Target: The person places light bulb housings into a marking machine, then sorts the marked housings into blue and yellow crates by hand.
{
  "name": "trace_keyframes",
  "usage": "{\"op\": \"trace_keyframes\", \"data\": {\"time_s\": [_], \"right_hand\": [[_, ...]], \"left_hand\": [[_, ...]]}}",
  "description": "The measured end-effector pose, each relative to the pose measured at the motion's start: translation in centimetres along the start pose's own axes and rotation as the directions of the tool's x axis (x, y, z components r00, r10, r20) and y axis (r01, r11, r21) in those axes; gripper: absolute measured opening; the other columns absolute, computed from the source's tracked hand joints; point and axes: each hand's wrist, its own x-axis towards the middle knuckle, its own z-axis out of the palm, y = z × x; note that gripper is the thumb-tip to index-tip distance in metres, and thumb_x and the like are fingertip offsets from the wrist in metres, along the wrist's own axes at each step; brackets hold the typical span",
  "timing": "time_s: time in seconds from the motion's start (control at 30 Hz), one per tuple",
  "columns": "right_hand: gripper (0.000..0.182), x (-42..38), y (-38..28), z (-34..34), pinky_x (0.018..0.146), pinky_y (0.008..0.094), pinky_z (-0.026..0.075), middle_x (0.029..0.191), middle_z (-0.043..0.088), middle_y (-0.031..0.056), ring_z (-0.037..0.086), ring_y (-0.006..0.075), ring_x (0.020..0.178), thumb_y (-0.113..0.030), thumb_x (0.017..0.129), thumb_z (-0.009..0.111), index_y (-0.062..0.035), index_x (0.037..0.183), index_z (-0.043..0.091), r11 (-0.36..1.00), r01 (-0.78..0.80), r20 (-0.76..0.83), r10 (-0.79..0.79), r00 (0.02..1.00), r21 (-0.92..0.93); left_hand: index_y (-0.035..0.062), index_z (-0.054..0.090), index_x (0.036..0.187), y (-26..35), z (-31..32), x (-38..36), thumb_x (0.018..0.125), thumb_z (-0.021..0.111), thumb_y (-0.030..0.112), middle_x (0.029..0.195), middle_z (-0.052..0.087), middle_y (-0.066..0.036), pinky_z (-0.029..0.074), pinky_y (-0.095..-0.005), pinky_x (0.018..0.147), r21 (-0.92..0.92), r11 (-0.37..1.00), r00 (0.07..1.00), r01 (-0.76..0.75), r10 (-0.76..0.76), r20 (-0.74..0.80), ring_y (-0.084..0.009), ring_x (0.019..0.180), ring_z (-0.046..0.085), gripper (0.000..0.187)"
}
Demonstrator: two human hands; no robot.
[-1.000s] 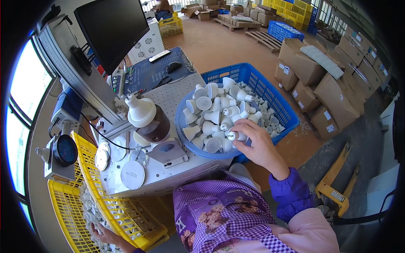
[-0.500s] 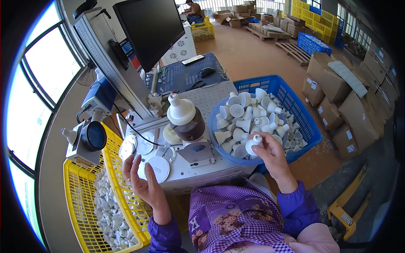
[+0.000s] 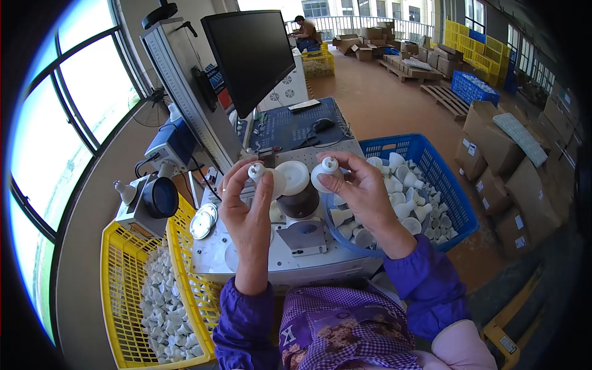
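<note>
My left hand (image 3: pixel 245 216) is closed around a white bulb housing (image 3: pixel 258 172), thumb and fingers at its narrow metal-tipped neck. In my right hand (image 3: pixel 371 200) a second white bulb housing (image 3: pixel 329 165) is pinched in the same upright way. Between the two housings shows the round white holder (image 3: pixel 295 177), which sits on a dark cylinder (image 3: pixel 298 205) and carries no housing. Right of it, a round blue tub (image 3: pixel 336 231) heaped with white housings stands partly behind my right hand and wrist.
A yellow crate (image 3: pixel 123 308) full of small white housings is at the lower left, below a lens head (image 3: pixel 161 197). Flat metal discs (image 3: pixel 202 223) lie on the table's left. A blue crate (image 3: pixel 459 213) stands right, a monitor (image 3: pixel 250 58) behind. One person sits far back.
The left hand has risen to the holder and taken the housing that stood on it. My right hand has brought its housing from above the tub to the holder's right side.
</note>
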Motion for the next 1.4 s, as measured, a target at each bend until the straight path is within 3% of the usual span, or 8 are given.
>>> {"op": "trace_keyframes", "data": {"time_s": [0.23,0.37,0.87,0.93,1.0,1.17,1.3,1.4], "right_hand": [[0.037,3.6,1.8,3.8,0.090,0.0372,0.044,0.107,0.064,0.0134,0.051,0.0291,0.109,-0.024,0.078,0.074,-0.0022,0.107,0.065,0.901,0.137,0.121,-0.095,0.988,-0.411],[0.036,4.4,2.9,3.8,0.090,0.0372,0.044,0.105,0.064,0.0144,0.052,0.0285,0.107,-0.024,0.079,0.073,-0.0023,0.107,0.065,0.924,0.023,0.123,0.026,0.992,-0.383],[0.039,3.1,1.8,5.0,0.088,0.0371,0.044,0.097,0.064,0.0142,0.053,0.0270,0.101,-0.033,0.086,0.065,-0.0023,0.110,0.063,0.789,0.129,0.067,-0.111,0.992,-0.601],[0.033,2.9,2.1,5.5,0.093,0.0423,0.029,0.097,0.065,0.0072,0.048,0.0240,0.103,-0.029,0.083,0.066,-0.0066,0.106,0.065,0.862,0.096,0.029,-0.094,0.995,-0.497],[0.033,2.4,2.5,5.9,0.092,0.0424,0.030,0.100,0.065,0.0084,0.048,0.0247,0.103,-0.028,0.084,0.066,-0.0042,0.106,0.064,0.843,0.127,-0.029,-0.167,0.986,-0.523],[0.043,1.3,2.6,2.2,0.092,0.0403,0.040,0.108,0.062,0.0170,0.052,0.0314,0.106,-0.032,0.086,0.065,0.0000,0.114,0.059,0.895,0.233,0.051,-0.231,0.972,-0.380],[0.028,-0.2,3.2,-6.7,0.077,0.0334,0.046,0.100,0.064,0.0113,0.057,0.0225,0.089,-0.016,0.083,0.069,-0.0042,0.108,0.063,0.675,0.086,-0.006,-0.133,0.991,-0.733],[0.017,-2.0,2.9,-11.9,0.077,0.0347,0.044,0.092,0.065,0.0089,0.054,0.0248,0.085,-0.012,0.077,0.070,-0.0054,0.093,0.068,0.550,0.018,-0.084,-0.159,0.984,-0.835]], "left_hand": [[0.0013,0.063,0.104,-1.2,-3.0,-5.6,0.086,0.065,0.005,0.104,0.061,-0.005,0.043,-0.0250,0.084,-0.161,0.962,0.972,0.222,-0.232,-0.042,-0.0105,0.093,0.054,0.018],[0.0014,0.063,0.104,-1.8,-3.8,-7.5,0.086,0.065,0.005,0.104,0.061,-0.005,0.044,-0.0249,0.083,-0.153,0.935,0.946,0.319,-0.323,-0.003,-0.0111,0.094,0.055,0.018],[0.0024,0.063,0.102,-3.9,-2.1,-15.5,0.085,0.067,0.007,0.101,0.061,-0.004,0.041,-0.0274,0.088,-0.193,0.782,0.802,0.592,-0.552,0.226,-0.0125,0.095,0.054,0.018],[0.0023,0.063,0.101,-3.8,-1.5,-16.9,0.084,0.068,0.008,0.098,0.060,-0.003,0.042,-0.0263,0.086,-0.236,0.739,0.773,0.631,-0.572,0.274,-0.0117,0.094,0.054,0.018],[0.0022,0.063,0.101,-4.4,-1.1,-18.4,0.084,0.069,0.008,0.097,0.060,-0.003,0.043,-0.0255,0.085,-0.202,0.684,0.708,0.701,-0.633,0.314,-0.0112,0.093,0.054,0.019],[0.0014,0.063,0.101,-4.8,-0.9,-21.1,0.085,0.069,0.009,0.097,0.060,-0.003,0.044,-0.0247,0.082,-0.133,0.662,0.657,0.737,-0.656,0.371,-0.0098,0.090,0.055,0.019],[0.0005,0.062,0.101,-4.9,-1.2,-21.9,0.085,0.068,0.008,0.095,0.063,-0.003,0.045,-0.0226,0.079,-0.224,0.568,0.608,0.792,-0.703,0.369,-0.0084,0.086,0.056,0.018],[0.0000,0.062,0.100,-5.1,-0.8,-22.7,0.086,0.067,0.006,0.094,0.064,-0.004,0.045,-0.0216,0.078,-0.258,0.540,0.599,0.801,-0.712,0.368,-0.0077,0.084,0.057,0.016]]}}
